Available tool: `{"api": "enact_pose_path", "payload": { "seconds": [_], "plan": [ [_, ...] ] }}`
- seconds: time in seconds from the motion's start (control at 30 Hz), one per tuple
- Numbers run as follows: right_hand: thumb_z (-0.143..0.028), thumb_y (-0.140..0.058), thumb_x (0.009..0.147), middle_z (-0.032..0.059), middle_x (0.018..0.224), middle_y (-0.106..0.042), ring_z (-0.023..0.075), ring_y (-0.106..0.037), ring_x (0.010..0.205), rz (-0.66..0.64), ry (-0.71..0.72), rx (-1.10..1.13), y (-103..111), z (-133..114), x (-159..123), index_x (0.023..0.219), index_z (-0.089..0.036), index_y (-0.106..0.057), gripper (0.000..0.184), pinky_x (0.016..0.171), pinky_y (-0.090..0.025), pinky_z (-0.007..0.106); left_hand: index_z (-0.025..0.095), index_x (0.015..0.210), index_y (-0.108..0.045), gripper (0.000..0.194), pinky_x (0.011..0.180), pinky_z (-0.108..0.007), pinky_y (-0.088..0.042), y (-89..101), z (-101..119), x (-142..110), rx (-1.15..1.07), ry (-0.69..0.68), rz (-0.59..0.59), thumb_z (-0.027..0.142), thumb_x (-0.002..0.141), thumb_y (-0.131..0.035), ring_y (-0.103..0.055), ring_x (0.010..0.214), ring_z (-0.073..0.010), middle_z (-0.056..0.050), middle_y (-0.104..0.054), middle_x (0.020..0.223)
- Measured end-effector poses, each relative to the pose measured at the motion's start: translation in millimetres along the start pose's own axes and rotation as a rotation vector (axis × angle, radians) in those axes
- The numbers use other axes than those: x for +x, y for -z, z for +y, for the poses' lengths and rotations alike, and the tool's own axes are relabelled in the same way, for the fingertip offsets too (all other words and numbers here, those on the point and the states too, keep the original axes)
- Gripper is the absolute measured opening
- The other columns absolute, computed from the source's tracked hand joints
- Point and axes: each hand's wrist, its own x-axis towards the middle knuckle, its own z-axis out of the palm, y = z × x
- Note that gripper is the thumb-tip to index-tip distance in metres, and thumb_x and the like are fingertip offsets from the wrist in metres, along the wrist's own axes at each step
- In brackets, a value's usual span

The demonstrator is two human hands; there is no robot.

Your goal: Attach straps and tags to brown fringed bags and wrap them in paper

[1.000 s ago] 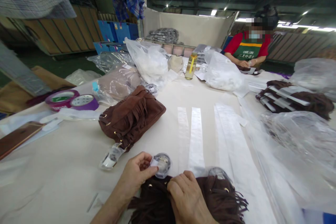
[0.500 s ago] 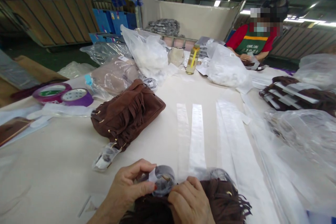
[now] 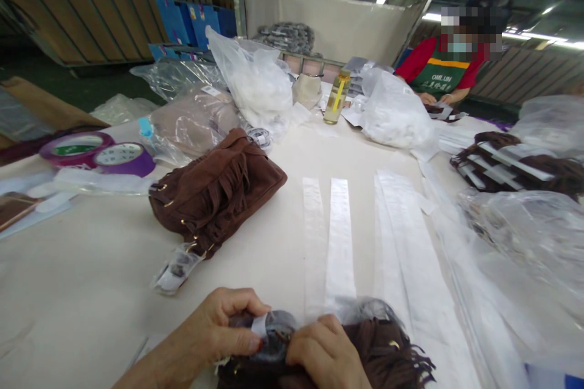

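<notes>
At the bottom centre my left hand (image 3: 223, 328) pinches a plastic-wrapped coil (image 3: 279, 340) with a white band around it; what is coiled inside is unclear. Beneath it lies a dark brown fringed bag (image 3: 385, 349), partly cut off by the frame's lower edge. My right hand (image 3: 323, 352) has its fingers curled on this bag's edge, right against the coil. A second plastic-wrapped coil (image 3: 376, 311) sits at the bag's far side. Farther off, a brown ruffled bag (image 3: 219, 191) lies on its side, with a wrapped tag (image 3: 176, 270) attached.
White strips (image 3: 340, 237) lie in the table's middle. Purple tape rolls (image 3: 130, 161) are at left. Stuffed plastic bags (image 3: 255, 82) and a bottle (image 3: 336, 97) stand at the back. Dark fringed pieces (image 3: 515, 161) are stacked at right. A co-worker (image 3: 440, 73) handles something behind them.
Both hands have lowered slightly, and the coil is now closer to my right fingers, pressed nearer the bag. The view has shifted a little.
</notes>
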Motion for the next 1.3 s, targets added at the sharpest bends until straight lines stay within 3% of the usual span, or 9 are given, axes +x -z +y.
{"api": "enact_pose_path", "payload": {
  "seconds": [0.2, 0.37, 0.47, 0.53, 0.63, 0.83, 0.97, 1.13, 1.3],
  "plan": [
    [-0.013, -0.051, 0.077, 0.0026, 0.082, -0.063, 0.0145, -0.058, 0.076, -0.299, -0.599, 0.236, 27.6, 12.2, 35.3, 0.088, -0.018, -0.058, 0.014, 0.067, -0.044, 0.024, 0.013, 0.081, -0.069, 0.035, 0.053, -0.020, -0.028, 2.2, -9.3, -4.0, -0.038, 0.019, 0.020, 0.038, 0.057, -0.076, -0.047, 0.056, -0.0106, -0.002, -0.061, 0.067],
    [0.001, -0.049, 0.061, -0.0020, 0.071, -0.062, 0.0087, -0.055, 0.063, -0.757, -0.727, 0.670, 16.4, 30.9, 55.9, 0.087, -0.016, -0.067, 0.036, 0.057, -0.041, 0.017, 0.013, 0.079, -0.069, 0.037, 0.050, -0.021, -0.024, 3.2, -10.4, -4.3, -0.015, 0.048, 0.046, 0.041, 0.056, -0.076, -0.041, 0.052, -0.0092, 0.000, -0.057, 0.060],
    [-0.003, -0.057, 0.061, -0.0035, 0.070, -0.061, 0.0064, -0.053, 0.060, -0.839, -0.796, 0.976, 9.8, 40.4, 53.5, 0.089, -0.016, -0.068, 0.033, 0.059, -0.043, 0.016, 0.013, 0.080, -0.069, 0.037, 0.051, -0.021, -0.025, 6.4, -14.4, -3.2, -0.014, 0.050, 0.037, 0.041, 0.056, -0.075, -0.040, 0.054, -0.0096, 0.000, -0.056, 0.061],
    [-0.008, -0.064, 0.059, -0.0032, 0.069, -0.061, 0.0066, -0.054, 0.059, -0.823, -0.830, 0.987, 5.9, 43.5, 49.3, 0.083, -0.015, -0.069, 0.025, 0.060, -0.044, 0.017, 0.014, 0.082, -0.069, 0.038, 0.050, -0.021, -0.024, 10.2, -19.3, -1.7, 0.017, 0.041, 0.009, 0.042, 0.058, -0.074, -0.039, 0.054, -0.0095, 0.000, -0.054, 0.061],
    [-0.009, -0.068, 0.056, -0.0049, 0.061, -0.058, 0.0063, -0.050, 0.053, -0.834, -0.786, 0.763, 2.3, 41.8, 47.1, 0.073, -0.014, -0.068, 0.017, 0.048, -0.039, 0.014, 0.014, 0.080, -0.069, 0.038, 0.047, -0.020, -0.023, 15.5, -26.3, 0.0, 0.122, 0.008, -0.006, 0.046, 0.059, -0.071, -0.037, 0.052, -0.0090, 0.000, -0.050, 0.061],
    [-0.008, -0.066, 0.055, -0.0050, 0.054, -0.053, 0.0067, -0.042, 0.044, -1.000, -0.434, 0.198, 12.1, 18.0, 72.2, 0.076, -0.018, -0.068, 0.023, 0.035, -0.024, 0.013, 0.017, 0.079, -0.070, 0.039, 0.049, -0.021, -0.031, 14.8, -24.8, -1.3, 0.232, -0.060, -0.026, 0.052, 0.063, -0.067, -0.043, 0.056, -0.0116, -0.001, -0.052, 0.065],
    [-0.005, -0.064, 0.055, -0.0032, 0.045, -0.050, 0.0079, -0.036, 0.038, -1.123, -0.306, 0.029, 16.2, 8.5, 84.7, 0.070, -0.016, -0.068, 0.019, 0.031, -0.021, 0.017, 0.020, 0.087, -0.070, 0.031, 0.056, -0.020, -0.036, 11.8, -20.5, -4.5, 0.305, -0.128, -0.059, 0.047, 0.071, -0.064, -0.050, 0.065, -0.0134, -0.001, -0.056, 0.073],
    [-0.001, -0.054, 0.060, -0.0015, 0.060, -0.059, 0.0097, -0.050, 0.055, -1.045, -0.497, 0.251, 11.7, 16.8, 69.0, 0.078, -0.015, -0.068, 0.027, 0.042, -0.031, 0.015, 0.027, 0.103, -0.066, 0.028, 0.074, -0.024, -0.042, 8.2, -18.6, -8.5, 0.398, -0.315, -0.016, 0.041, 0.081, -0.055, -0.055, 0.085, -0.0182, -0.004, -0.059, 0.095],
    [0.002, -0.045, 0.059, -0.0030, 0.060, -0.059, 0.0099, -0.052, 0.061, -0.952, -0.588, 0.311, 7.4, 17.7, 53.1, 0.075, -0.015, -0.070, 0.034, 0.048, -0.033, 0.014, 0.029, 0.106, -0.064, 0.027, 0.076, -0.025, -0.044, 5.0, -9.3, -10.9, 0.423, -0.356, -0.151, 0.037, 0.083, -0.054, -0.056, 0.085, -0.0179, -0.003, -0.060, 0.096]
  ]
}}
